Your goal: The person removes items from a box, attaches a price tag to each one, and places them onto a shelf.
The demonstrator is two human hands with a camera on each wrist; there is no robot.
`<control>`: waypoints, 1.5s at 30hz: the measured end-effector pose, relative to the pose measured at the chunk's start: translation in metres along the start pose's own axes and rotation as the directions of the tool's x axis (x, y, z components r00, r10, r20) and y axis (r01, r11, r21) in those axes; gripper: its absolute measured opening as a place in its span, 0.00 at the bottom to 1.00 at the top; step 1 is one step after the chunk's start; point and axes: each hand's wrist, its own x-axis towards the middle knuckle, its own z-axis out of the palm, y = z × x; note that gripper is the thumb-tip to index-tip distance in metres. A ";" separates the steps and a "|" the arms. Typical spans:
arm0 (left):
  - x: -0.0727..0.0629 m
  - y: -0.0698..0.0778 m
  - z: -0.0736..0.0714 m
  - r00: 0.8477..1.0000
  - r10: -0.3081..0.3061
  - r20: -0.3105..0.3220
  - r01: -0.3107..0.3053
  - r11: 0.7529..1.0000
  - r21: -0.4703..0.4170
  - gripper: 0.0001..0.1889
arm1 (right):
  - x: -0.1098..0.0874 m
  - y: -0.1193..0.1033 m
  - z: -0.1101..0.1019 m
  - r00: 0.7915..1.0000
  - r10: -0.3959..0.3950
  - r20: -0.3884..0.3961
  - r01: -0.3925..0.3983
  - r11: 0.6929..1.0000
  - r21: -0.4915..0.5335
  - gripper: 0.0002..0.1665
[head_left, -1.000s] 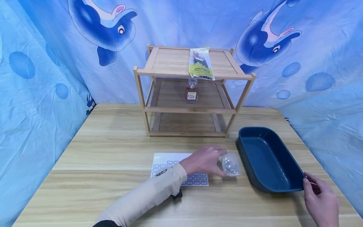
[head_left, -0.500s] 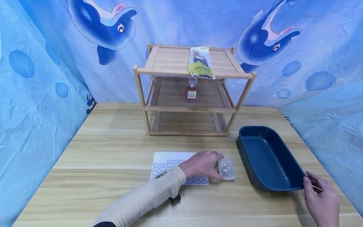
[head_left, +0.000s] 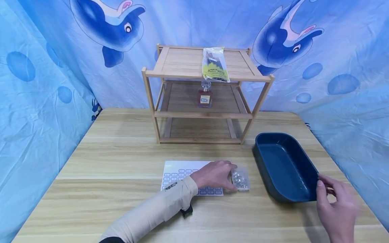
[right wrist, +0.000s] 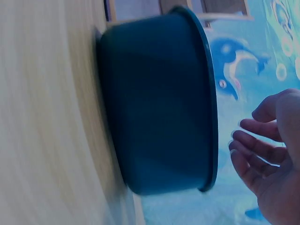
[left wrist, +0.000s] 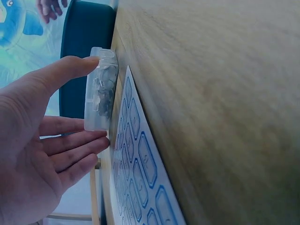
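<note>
A small clear plastic box (head_left: 240, 179) of small shiny pieces stands on the table, just right of a white sheet (head_left: 179, 167) printed with blue-outlined labels. My left hand (head_left: 214, 175) pinches the box at its left side. In the left wrist view the thumb (left wrist: 77, 68) lies on one end and the index finger touches the other. A dark teal plastic basin (head_left: 285, 168) sits to the right. Beside its near right corner is my right hand (head_left: 337, 206). The right wrist view shows that hand's fingers (right wrist: 255, 145) loosely bent, apart from the basin's rim, holding nothing.
A three-tier wooden rack (head_left: 203, 114) stands at the back of the table (head_left: 106, 158). On its top shelf lies a printed plastic packet (head_left: 215, 64), and a perfume bottle (head_left: 204, 98) stands on the middle shelf. Blue dolphin-print curtains (head_left: 194, 20) surround the table.
My left hand has brought the clear box a little left, away from the basin, and set it straighter. My right hand has shifted slightly left at the basin's corner.
</note>
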 end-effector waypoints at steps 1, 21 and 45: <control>0.000 0.000 0.000 1.000 -0.002 0.003 0.002 1.000 0.001 0.38 | 0.000 -0.002 0.002 1.000 -0.031 0.007 0.030 0.999 0.017 0.12; -0.033 -0.025 -0.026 0.990 -0.081 -0.111 0.066 0.988 -0.137 0.31 | -0.001 -0.064 0.062 0.896 -0.280 0.345 0.212 0.952 0.222 0.16; -0.119 -0.099 -0.045 0.886 -0.344 -0.311 0.266 0.926 -0.267 0.24 | -0.002 -0.092 0.134 0.711 -0.180 0.680 0.050 0.977 0.207 0.15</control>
